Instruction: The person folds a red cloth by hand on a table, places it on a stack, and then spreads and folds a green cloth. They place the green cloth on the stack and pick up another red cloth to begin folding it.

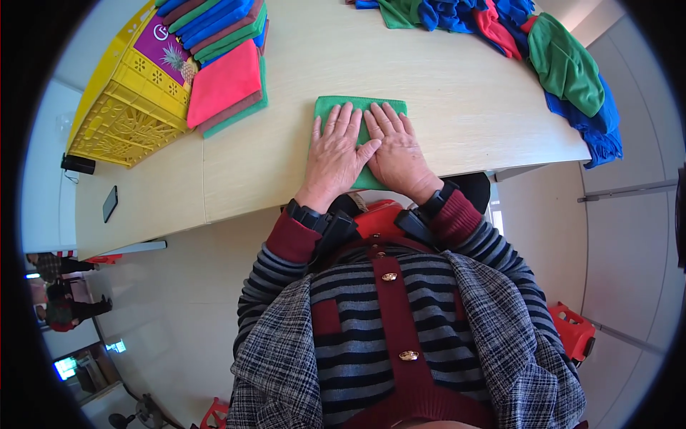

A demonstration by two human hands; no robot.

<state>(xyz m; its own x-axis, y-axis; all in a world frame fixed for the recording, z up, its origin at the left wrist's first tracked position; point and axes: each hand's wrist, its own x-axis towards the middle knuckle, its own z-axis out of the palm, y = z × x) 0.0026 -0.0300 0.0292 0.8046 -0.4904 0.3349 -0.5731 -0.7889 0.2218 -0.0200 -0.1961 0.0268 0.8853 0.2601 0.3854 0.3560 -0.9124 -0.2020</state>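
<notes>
Pressing flat on a folded green cloth [359, 114] near the front edge of the pale wooden table [457, 93], the left hand [334, 154] and right hand [396, 146] lie side by side, thumbs touching, fingers extended and slightly spread, pinching nothing; a stack of folded cloths [225, 82] sits by a yellow crate [118, 107] at left, and a heap of loose cloths [564, 64] lies at right

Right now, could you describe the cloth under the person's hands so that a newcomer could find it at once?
On the pale wooden table, look at the near edge. A green cloth lies flat there under the left hand and right hand. It alone lies single and spread.
</notes>
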